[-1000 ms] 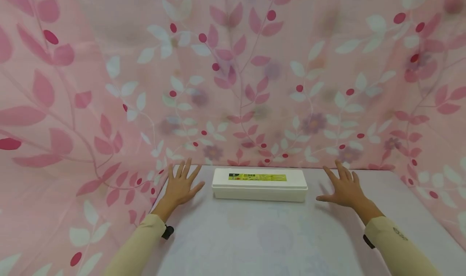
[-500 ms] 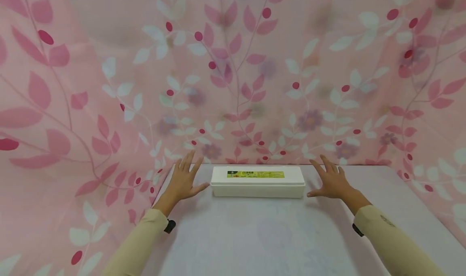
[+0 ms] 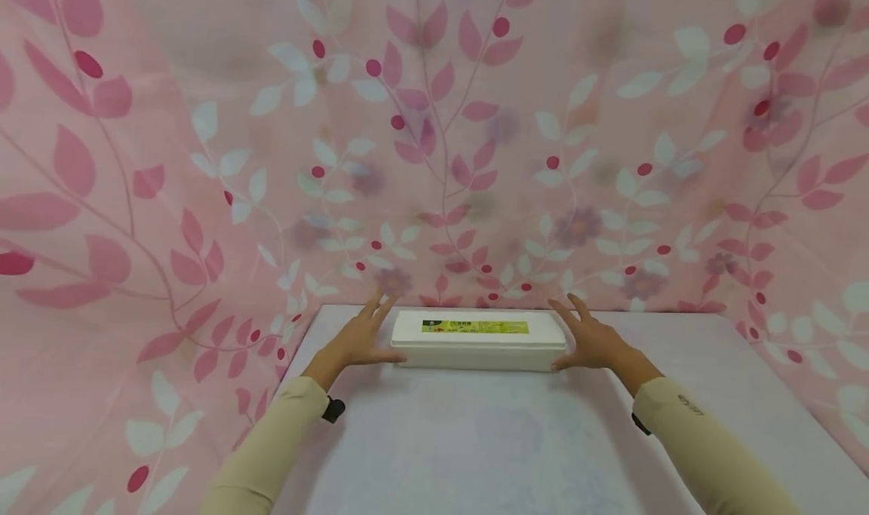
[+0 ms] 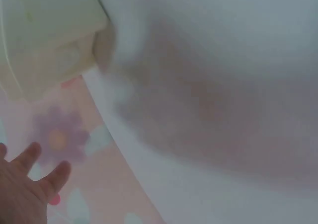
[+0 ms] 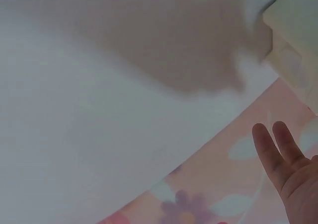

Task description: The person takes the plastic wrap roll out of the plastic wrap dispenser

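The left hand (image 3: pixel 360 341) is gripping nothing, fingers spread by the white box (image 3: pixel 478 357), which is sitting far back on the table (image 3: pixel 475 439): light, stiff, I'm guessing, best held by both ends. The right hand (image 3: pixel 594 341) is mirroring, spread, empty.

- A long, white, rectangular box (image 3: pixel 478 358) is lying flat and crosswise near the far edge of the pale table (image 3: pixel 475 447).
- Its white lid (image 3: pixel 475 339) is sitting on top, covering it.
- A yellow-green label (image 3: pixel 475 326) bearing dark print is stretching lengthwise along the lid.
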Demonstrator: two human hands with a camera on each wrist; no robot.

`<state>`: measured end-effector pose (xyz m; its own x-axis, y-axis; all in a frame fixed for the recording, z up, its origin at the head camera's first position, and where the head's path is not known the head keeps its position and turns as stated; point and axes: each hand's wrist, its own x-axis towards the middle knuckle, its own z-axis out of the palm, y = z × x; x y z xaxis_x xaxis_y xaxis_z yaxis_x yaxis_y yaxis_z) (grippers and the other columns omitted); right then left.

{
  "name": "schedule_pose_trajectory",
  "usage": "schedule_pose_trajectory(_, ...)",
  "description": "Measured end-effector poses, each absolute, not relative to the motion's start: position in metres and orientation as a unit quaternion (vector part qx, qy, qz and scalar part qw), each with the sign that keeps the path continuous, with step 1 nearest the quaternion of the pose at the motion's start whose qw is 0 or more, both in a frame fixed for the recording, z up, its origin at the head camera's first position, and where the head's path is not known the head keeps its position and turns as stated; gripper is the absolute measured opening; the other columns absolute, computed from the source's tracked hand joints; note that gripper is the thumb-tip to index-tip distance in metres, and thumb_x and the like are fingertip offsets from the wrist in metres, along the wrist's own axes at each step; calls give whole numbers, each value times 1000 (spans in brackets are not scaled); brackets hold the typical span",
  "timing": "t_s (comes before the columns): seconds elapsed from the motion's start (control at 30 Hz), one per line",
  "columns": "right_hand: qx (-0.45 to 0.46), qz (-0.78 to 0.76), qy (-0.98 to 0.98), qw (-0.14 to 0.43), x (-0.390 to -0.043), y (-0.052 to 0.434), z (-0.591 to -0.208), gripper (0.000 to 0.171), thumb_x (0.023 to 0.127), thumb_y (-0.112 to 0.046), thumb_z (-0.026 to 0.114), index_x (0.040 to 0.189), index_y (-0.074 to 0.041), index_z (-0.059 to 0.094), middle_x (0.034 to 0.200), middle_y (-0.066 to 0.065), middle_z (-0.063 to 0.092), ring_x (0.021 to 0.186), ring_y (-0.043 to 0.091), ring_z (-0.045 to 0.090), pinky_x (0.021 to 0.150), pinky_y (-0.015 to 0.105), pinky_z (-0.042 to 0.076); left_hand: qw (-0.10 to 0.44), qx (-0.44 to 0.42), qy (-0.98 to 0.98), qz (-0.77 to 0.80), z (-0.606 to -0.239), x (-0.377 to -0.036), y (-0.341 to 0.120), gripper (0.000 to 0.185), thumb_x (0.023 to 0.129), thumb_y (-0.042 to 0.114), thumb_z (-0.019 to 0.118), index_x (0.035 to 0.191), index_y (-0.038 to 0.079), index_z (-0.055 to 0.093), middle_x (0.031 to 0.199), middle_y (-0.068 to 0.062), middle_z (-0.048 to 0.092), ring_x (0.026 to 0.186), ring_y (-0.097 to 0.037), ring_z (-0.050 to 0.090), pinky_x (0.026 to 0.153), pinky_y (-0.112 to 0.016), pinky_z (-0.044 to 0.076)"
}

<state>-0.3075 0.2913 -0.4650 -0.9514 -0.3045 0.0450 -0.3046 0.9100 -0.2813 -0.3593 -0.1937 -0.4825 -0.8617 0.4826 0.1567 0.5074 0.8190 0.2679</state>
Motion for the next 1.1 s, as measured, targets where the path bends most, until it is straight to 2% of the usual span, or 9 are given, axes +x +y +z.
schedule_pose_trajectory(0.23, 142, 169, -975, -11, -317, 274, -464, 133, 59, -65, 86, 159, -26, 6, 161, 26, 6, 99, 49, 62, 85, 69, 47, -8, -258, -938, -229, -477, -361, -180, 133, 61, 73, 80, 158, 39, -3, 166, -10, -1, 151, -40, 15, 108, -67, 33)
schedule_pose_trajectory(0.33, 132, 177, -975, -28, -321, 268, -466, 135, 60, -67, 84, 159, -28, 2, 160, 27, 5, 96, 50, 62, 87, 70, 46, -22, -253, -933, -254, -480, -365, -177, 132, 62, 67, 83, 158, 37, -3, 166, -11, -1, 152, -37, 10, 111, -66, 29)
schedule_pose_trajectory(0.43, 123, 189, -973, -42, -322, 266, -471, 135, 60, -67, 84, 159, -27, 1, 159, 29, 7, 101, 55, 59, 88, 72, 44, -26, -252, -922, -293, -487, -369, -174, 129, 63, 62, 85, 158, 36, 2, 167, -9, 3, 150, -36, 19, 111, -65, 31)
schedule_pose_trajectory(0.57, 123, 200, -971, -47, -323, 268, -478, 133, 61, -65, 85, 159, -24, 4, 156, 27, 18, 106, 51, 57, 89, 71, 44, -34, -251, -904, -346, -495, -374, -163, 124, 64, 58, 87, 158, 37, 9, 167, -6, 9, 148, -34, 25, 113, -63, 29)
schedule_pose_trajectory(0.7, 132, 205, -969, -48, -325, 269, -485, 131, 61, -65, 85, 159, -22, 8, 153, 24, 26, 107, 42, 54, 90, 66, 45, -56, -244, -895, -369, -496, -375, -157, 121, 62, 56, 88, 157, 39, 15, 166, -3, 15, 151, -30, 19, 116, -64, 22)
schedule_pose_trajectory(0.8, 137, 204, -968, -50, -327, 267, -485, 131, 61, -66, 84, 158, -20, 11, 152, 25, 29, 110, 40, 53, 91, 66, 45, -69, -241, -895, -367, -496, -376, -159, 122, 61, 55, 89, 157, 39, 16, 165, 0, 17, 150, -29, 21, 117, -63, 20)
schedule_pose_trajectory(0.93, 129, 205, -969, -55, -330, 264, -481, 129, 60, -66, 85, 157, -16, 16, 151, 25, 32, 111, 39, 52, 92, 65, 45, -83, -233, -896, -369, -496, -380, -160, 124, 60, 52, 91, 157, 37, 15, 164, -3, 20, 145, -29, 27, 115, -63, 24)
schedule_pose_trajectory(1.1, 122, 199, -970, -62, -334, 262, -480, 127, 59, -66, 85, 155, -13, 21, 149, 23, 34, 108, 37, 53, 92, 62, 47, -101, -239, -887, -382, -497, -383, -162, 124, 61, 47, 92, 158, 32, 16, 157, -6, 32, 136, -27, 37, 114, -60, 29)
